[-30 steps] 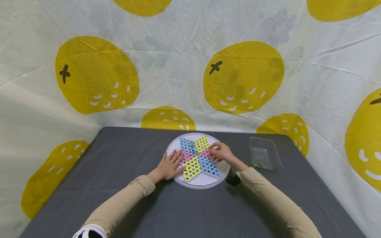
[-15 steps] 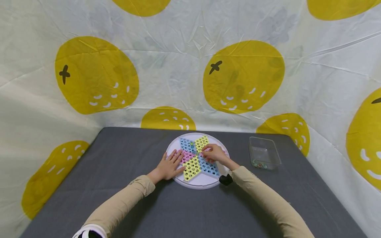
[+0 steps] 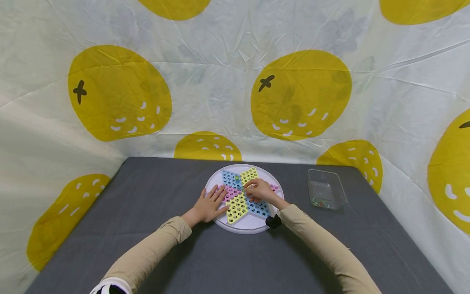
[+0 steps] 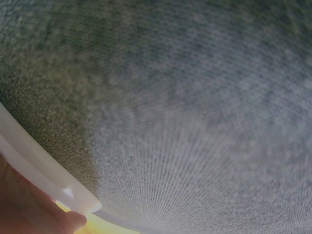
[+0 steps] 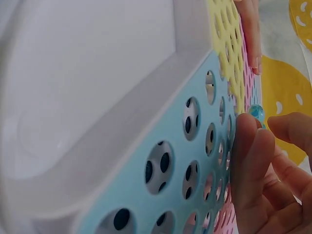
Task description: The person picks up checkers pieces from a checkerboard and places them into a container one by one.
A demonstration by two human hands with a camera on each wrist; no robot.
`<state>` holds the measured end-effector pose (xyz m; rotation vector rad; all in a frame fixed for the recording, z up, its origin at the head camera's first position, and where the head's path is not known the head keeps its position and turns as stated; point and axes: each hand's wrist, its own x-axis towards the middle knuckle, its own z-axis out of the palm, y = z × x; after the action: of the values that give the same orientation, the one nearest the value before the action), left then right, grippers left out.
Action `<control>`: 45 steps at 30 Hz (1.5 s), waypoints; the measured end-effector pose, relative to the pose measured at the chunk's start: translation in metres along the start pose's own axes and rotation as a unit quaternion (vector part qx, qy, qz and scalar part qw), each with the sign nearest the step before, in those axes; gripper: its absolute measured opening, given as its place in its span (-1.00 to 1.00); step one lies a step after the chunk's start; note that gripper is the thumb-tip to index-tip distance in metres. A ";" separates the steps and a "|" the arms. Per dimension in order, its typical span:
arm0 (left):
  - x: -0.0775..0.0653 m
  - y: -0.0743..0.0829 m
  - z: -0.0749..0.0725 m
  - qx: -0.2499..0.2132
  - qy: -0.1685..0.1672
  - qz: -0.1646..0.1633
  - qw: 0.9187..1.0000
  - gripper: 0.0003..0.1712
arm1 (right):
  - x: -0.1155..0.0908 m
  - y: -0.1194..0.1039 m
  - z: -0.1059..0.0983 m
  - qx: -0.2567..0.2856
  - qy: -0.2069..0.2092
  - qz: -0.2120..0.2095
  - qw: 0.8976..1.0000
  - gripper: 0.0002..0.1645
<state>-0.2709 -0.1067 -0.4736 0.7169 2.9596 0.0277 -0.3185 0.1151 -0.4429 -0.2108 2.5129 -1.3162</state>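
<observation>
A round white Chinese checkers board [image 3: 235, 229] has a star of blue, yellow and pink perforated sections. My left hand [image 3: 207, 205] lies spread over its left side, fingers on the pink section; in the left wrist view the thumb [image 4: 73, 222] shows at the board's rim. My right hand [image 3: 262, 190] is over the middle of the star, fingers bent. In the right wrist view, a teal marble [image 5: 256, 112] shows right beside the thumb and index fingertips. I cannot tell whether they pinch it. Several marbles [image 3: 238, 182] stand in the blue section at the back.
A clear plastic box [image 3: 326, 185] stands right of the board, with several marbles [image 3: 320, 203] at its near end. Dark grey cloth [image 3: 235, 261] covers the table. Behind hangs a white curtain [image 3: 216, 94] with yellow fruit prints.
My right hand has moved left across the board, from the right pink section to the star's middle, uncovering the right pink tip. The left hand has stayed in place.
</observation>
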 end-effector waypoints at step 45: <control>-0.001 0.002 -0.002 0.002 -0.003 0.001 1.000 -0.21 | -0.004 0.001 0.000 0.027 -0.008 0.006 1.000 -0.78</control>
<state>-0.2693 -0.1054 -0.4716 0.7180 2.9543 0.0209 -0.3144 0.1168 -0.4428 -0.1935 2.4589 -1.3695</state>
